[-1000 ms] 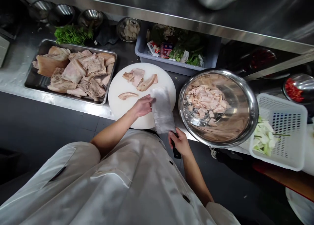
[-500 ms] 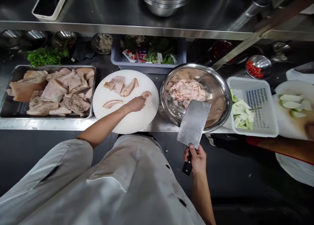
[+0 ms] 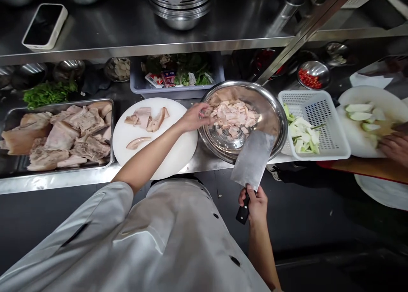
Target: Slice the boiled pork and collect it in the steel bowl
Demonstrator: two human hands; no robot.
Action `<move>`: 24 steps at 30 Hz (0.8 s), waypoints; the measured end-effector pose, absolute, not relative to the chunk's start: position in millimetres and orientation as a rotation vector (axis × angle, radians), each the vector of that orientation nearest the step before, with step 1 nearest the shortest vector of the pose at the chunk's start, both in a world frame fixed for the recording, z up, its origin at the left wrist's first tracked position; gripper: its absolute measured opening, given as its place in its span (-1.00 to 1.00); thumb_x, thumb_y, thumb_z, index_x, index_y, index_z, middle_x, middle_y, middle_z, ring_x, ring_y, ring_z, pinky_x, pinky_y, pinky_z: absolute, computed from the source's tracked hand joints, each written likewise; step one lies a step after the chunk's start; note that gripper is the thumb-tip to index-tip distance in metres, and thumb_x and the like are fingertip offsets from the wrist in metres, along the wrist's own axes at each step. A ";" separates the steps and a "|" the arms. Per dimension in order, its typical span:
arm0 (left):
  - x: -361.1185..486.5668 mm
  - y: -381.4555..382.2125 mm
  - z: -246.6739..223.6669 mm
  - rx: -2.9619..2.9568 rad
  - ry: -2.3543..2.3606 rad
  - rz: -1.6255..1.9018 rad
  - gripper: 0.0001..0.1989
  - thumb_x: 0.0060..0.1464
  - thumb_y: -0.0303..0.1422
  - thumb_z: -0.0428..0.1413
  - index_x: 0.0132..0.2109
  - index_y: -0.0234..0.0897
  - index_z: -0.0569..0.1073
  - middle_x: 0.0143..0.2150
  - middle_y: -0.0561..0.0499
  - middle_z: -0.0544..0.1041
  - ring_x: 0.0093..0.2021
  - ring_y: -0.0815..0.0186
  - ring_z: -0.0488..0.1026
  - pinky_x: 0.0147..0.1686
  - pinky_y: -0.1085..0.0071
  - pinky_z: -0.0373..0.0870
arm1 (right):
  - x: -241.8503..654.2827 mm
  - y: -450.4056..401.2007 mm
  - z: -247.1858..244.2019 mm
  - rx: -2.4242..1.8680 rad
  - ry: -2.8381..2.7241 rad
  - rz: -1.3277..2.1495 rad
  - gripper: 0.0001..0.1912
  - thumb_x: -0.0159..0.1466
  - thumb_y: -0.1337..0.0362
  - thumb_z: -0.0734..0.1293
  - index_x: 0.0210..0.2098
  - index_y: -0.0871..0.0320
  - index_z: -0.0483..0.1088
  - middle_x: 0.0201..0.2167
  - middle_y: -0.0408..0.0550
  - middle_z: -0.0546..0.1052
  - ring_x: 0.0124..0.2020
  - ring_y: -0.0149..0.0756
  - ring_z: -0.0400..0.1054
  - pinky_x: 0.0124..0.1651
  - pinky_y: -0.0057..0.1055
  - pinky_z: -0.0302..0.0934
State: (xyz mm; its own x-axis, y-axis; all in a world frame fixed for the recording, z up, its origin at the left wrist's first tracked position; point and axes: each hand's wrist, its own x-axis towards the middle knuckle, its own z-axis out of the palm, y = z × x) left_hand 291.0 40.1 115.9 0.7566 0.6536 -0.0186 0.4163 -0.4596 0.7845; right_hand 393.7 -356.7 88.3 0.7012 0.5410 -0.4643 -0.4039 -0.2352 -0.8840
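Two bare hands of the person show in the head view. The left hand [image 3: 196,117] is above the left rim of a wide, round, shiny steel bowl [image 3: 274,113], with its fingers apart; I cannot tell if a bit of meat touches the fingertips. Inside this bowl lies a heap of small, pale pink, chopped meat pieces [image 3: 235,113]. The right hand [image 3: 257,205] has its fingers clamped on the black handle of a broad, grey metal cleaver [image 3: 251,161], whose blade, in this view, overlaps the near rim of the bowl; whether they touch, I cannot tell.

Left of the bowl, a round white cutting board [image 3: 181,156] carries a few pale meat slices [image 3: 140,117], one of them a curved strip. Farther left, a rectangular metal tray [image 3: 15,161] holds large cooked-looking meat chunks [image 3: 62,134]. To the right stands a white, perforated plastic basket [image 3: 331,113] with pale green vegetable slices [image 3: 304,134]. At the right edge, a co-worker's hand [image 3: 395,145] is partly visible.
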 end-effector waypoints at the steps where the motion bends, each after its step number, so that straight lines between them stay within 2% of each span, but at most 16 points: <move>1: 294.6 46.7 113.9 2.174 0.913 0.415 -0.64 0.21 -0.31 0.20 0.13 -0.22 0.45 0.07 -0.07 0.51 -0.08 0.24 0.49 -0.04 0.31 0.45 | 395.0 -357.4 89.0 -1.583 -0.114 0.863 -0.56 0.24 -0.07 0.51 -0.35 0.07 0.26 -0.66 -0.32 0.36 -0.75 -0.46 0.22 -0.68 -0.52 0.09; 4: 276.3 60.5 93.9 2.397 1.270 0.263 -0.80 0.25 -0.38 0.12 -0.01 -0.29 0.51 0.00 -0.20 0.49 0.03 0.04 0.46 0.07 0.12 0.41 | 396.6 -362.8 89.0 -1.580 -0.132 0.844 -0.57 0.26 -0.07 0.49 -0.35 0.07 0.26 -0.66 -0.32 0.36 -0.75 -0.46 0.22 -0.67 -0.51 0.09; 6: 248.7 61.7 75.5 2.522 1.226 0.003 -0.83 0.21 -0.41 0.13 -0.06 -0.31 0.52 -0.05 -0.23 0.49 0.02 -0.01 0.46 0.07 0.08 0.41 | 395.7 -366.2 87.5 -1.576 -0.173 0.894 -0.58 0.28 -0.08 0.47 -0.34 0.06 0.27 -0.64 -0.32 0.37 -0.74 -0.46 0.22 -0.67 -0.51 0.08; 10: 191.0 41.7 49.0 2.602 1.008 -0.038 -0.85 0.20 -0.44 0.09 -0.10 -0.26 0.52 -0.15 -0.16 0.50 -0.11 0.10 0.48 0.03 0.19 0.44 | 389.6 -354.7 84.5 -1.596 -0.400 1.137 -0.59 0.34 -0.11 0.39 -0.35 0.06 0.27 -0.64 -0.31 0.36 -0.74 -0.45 0.20 -0.67 -0.49 0.08; 15: 136.1 -3.7 32.2 2.346 1.364 0.192 -0.87 0.21 -0.38 0.13 -0.11 -0.26 0.50 -0.27 -0.06 0.53 -0.25 0.17 0.51 -0.15 0.26 0.50 | 371.0 -296.8 72.8 -1.588 -0.884 1.439 -0.63 0.40 -0.07 0.29 -0.37 0.04 0.23 -0.67 -0.31 0.35 -0.72 -0.44 0.21 -0.59 -0.47 0.11; 17: 121.3 -16.7 25.8 2.301 1.365 0.321 -0.82 0.23 -0.39 0.12 -0.04 -0.28 0.51 -0.18 -0.09 0.55 -0.21 0.19 0.54 -0.14 0.26 0.54 | 361.6 -274.2 61.7 -1.586 -0.924 1.519 -0.63 0.38 -0.09 0.27 -0.37 0.03 0.21 -0.66 -0.31 0.37 -0.73 -0.42 0.22 -0.59 -0.45 0.11; 20: 109.1 -24.0 17.1 2.398 1.123 0.507 -0.72 0.31 -0.38 0.06 0.11 -0.27 0.50 0.09 -0.17 0.53 0.04 0.16 0.54 0.05 0.19 0.57 | 351.8 -253.2 41.5 -1.617 -0.820 1.586 -0.61 0.31 -0.15 0.26 -0.36 0.01 0.17 -0.63 -0.28 0.41 -0.72 -0.37 0.27 -0.62 -0.43 0.11; 22: 106.4 -21.5 12.9 2.461 0.967 0.556 -0.71 0.37 -0.38 0.01 0.13 -0.24 0.52 0.13 -0.16 0.54 0.14 0.17 0.51 0.17 0.16 0.54 | 348.4 -245.0 29.7 -1.693 -0.790 1.541 -0.61 0.28 -0.15 0.28 -0.36 0.00 0.15 -0.63 -0.27 0.42 -0.71 -0.36 0.28 -0.62 -0.42 0.13; 24: 105.6 -15.7 10.3 2.496 0.887 0.560 -0.70 0.40 -0.37 -0.02 0.12 -0.23 0.54 0.11 -0.15 0.57 0.14 0.19 0.52 0.20 0.17 0.53 | 345.6 -236.7 21.9 -1.757 -0.797 1.474 -0.63 0.28 -0.12 0.30 -0.36 -0.01 0.13 -0.65 -0.29 0.39 -0.72 -0.36 0.25 -0.62 -0.42 0.12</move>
